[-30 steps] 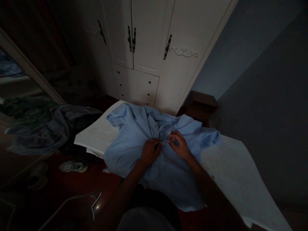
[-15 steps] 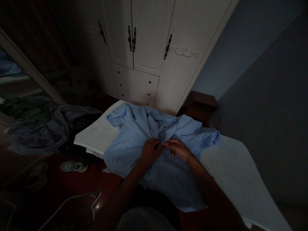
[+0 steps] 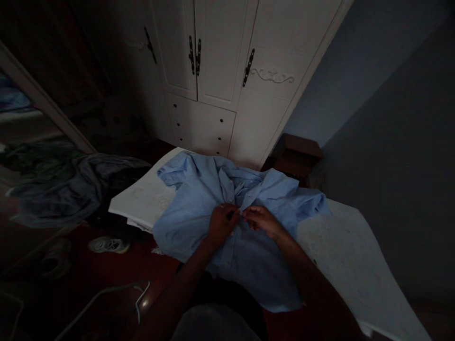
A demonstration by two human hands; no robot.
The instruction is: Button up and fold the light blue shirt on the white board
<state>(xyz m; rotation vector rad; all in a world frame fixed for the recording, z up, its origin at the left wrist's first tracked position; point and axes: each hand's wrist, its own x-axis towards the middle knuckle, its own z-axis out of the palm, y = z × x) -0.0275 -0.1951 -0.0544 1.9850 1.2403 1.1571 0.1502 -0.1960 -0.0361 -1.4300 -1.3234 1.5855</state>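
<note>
A light blue short-sleeved shirt (image 3: 192,203) lies spread over a white board, its collar toward the wardrobe and its hem hanging over the near edge. Both my hands meet at its front opening, around mid-chest. My left hand (image 3: 223,221) pinches the front edge of the shirt between thumb and fingers. Close on its right, my right hand (image 3: 261,220) pinches the other front edge, fingertips almost touching those of the left. Whatever button sits between the fingertips is too small and dark to make out. Above the hands the shirt front lies apart; several small buttons show along it.
The white board (image 3: 341,241) stretches out to the right. Beyond it stand a white wardrobe (image 3: 216,61) and a small brown cabinet (image 3: 298,151). Dark clothes (image 3: 81,184) are heaped at left. A shoe (image 3: 108,245) and a wire hanger frame (image 3: 103,293) are at lower left.
My fingertips have shifted very slightly at the shirt's front edge. The shirt and both arms stay almost where they were.
</note>
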